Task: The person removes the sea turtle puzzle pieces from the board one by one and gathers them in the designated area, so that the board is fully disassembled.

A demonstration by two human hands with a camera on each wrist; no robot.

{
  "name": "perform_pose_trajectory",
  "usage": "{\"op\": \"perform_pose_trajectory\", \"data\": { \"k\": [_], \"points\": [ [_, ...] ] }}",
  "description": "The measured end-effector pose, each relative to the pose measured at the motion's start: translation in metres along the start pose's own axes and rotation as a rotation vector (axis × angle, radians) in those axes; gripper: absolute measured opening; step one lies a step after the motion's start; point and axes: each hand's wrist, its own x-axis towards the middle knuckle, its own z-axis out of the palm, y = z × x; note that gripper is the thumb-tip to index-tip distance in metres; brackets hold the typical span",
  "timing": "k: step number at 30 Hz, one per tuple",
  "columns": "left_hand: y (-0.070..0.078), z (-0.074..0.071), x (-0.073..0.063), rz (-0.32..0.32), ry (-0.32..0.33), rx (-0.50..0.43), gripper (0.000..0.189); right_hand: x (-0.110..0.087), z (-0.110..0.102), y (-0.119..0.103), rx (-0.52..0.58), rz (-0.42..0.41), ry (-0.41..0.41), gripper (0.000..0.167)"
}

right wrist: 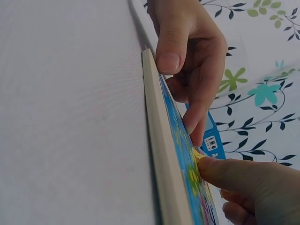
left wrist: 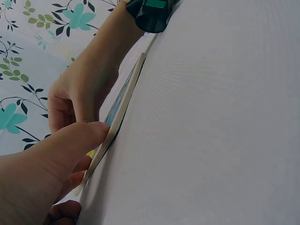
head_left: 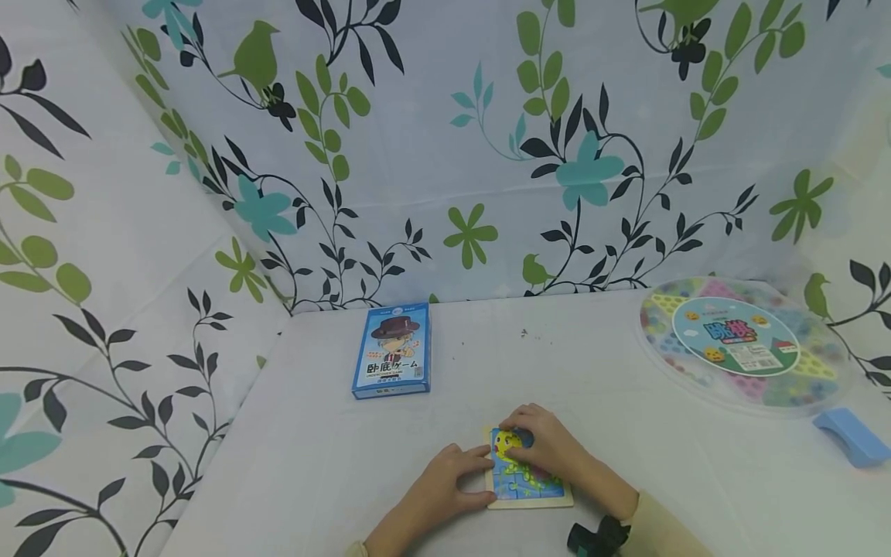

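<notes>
A small wooden-framed jigsaw puzzle (head_left: 532, 490) with a yellow cartoon figure on blue lies on the white table. My left hand (head_left: 445, 483) holds its left side, with the thumb at the lower part of the frame and the fingertips higher up. From the upper right, my right hand (head_left: 546, 441) grips the puzzle's upper part, the thumb on the yellow picture and the fingers at the far edge. In the right wrist view, that thumb (right wrist: 213, 166) presses the picture surface. My right palm hides part of the picture.
A blue card game box (head_left: 393, 352) lies behind the puzzle to the left. At the far right is a round, clear-covered board game set (head_left: 738, 340), with a blue block-like piece (head_left: 852, 437) in front of it. Leaf-patterned cloth (head_left: 418, 155) hangs behind the table.
</notes>
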Motion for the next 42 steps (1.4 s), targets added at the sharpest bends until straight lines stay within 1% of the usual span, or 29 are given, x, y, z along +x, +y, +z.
{"op": "perform_pose_trajectory", "data": {
  "k": [5, 9, 12, 20, 27, 32, 38, 42],
  "points": [
    [0.0004, -0.0011, 0.0011, 0.011, 0.015, 0.009, 0.043, 0.0007, -0.0026, -0.0014, 0.006, -0.010, 0.019, 0.028],
    [0.0004, -0.0018, 0.0020, 0.019, 0.020, 0.014, 0.043, 0.0011, -0.0038, -0.0015, -0.006, 0.011, 0.018, 0.029],
    [0.0003, -0.0021, 0.0028, 0.021, 0.018, 0.018, 0.043, 0.0014, -0.0045, -0.0014, 0.008, 0.029, 0.014, 0.029],
    [-0.0008, -0.0032, 0.0024, 0.026, 0.022, 0.028, 0.043, 0.0020, -0.0042, 0.0000, 0.088, -0.008, 0.043, 0.027],
    [-0.0030, -0.0024, 0.0010, 0.040, 0.030, 0.031, 0.044, 0.0011, -0.0050, -0.0001, 0.151, 0.033, 0.043, 0.027],
    [-0.0047, -0.0006, 0.0003, 0.042, 0.030, 0.024, 0.045, 0.0004, -0.0055, 0.0009, 0.149, 0.046, 0.038, 0.028],
    [-0.0054, 0.0016, -0.0015, 0.060, 0.041, 0.037, 0.046, -0.0011, -0.0053, 0.0018, 0.154, 0.035, 0.034, 0.027],
    [-0.0053, 0.0019, -0.0013, 0.067, 0.033, 0.056, 0.046, -0.0014, -0.0048, 0.0027, 0.157, 0.028, 0.038, 0.024]
  ]
}}
